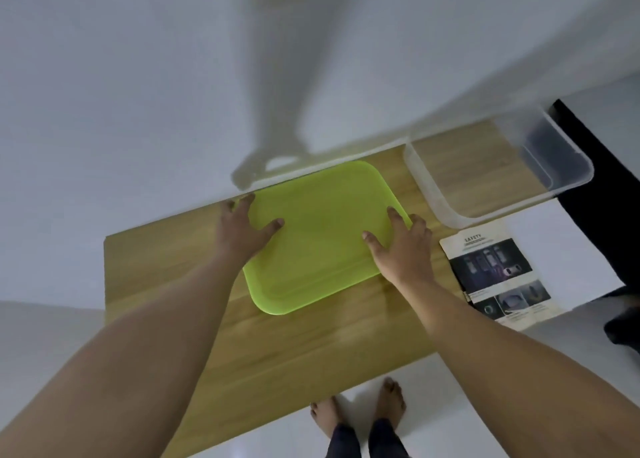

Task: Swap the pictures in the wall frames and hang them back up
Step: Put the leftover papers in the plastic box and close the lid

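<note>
From the head camera, looking down, a person stands barefoot at a wooden table (277, 346) pushed against a white wall (138, 94).

A flat green lid (322, 236) lies near the back edge of the table, a bit right of the middle. It is turned a little, so one corner points toward the wall.

The left hand (242, 229) rests on the lid's left side. Its fingers are spread wide and lie flat, with the thumb on top of the lid. The right hand (403, 246) rests on the lid's right edge, also open and flat. Neither hand is closed around anything. Both seem to press on the sides, maybe to keep the lid from sliding, or to get ready to lift it from two sides so it stays level.

A clear plastic box (512, 194) with nothing in it sits at the back right corner of the table. The lid looks like it could belong to that box, which may be why they are close together.

A printed sheet (498, 277) with dark photos and the word "SAFETY" hangs off the right edge of the table. It may be one of the pictures to swap, but I cannot tell.

No wall frames show here, so I cannot tell where they are. The swapping does not look started yet.
</note>
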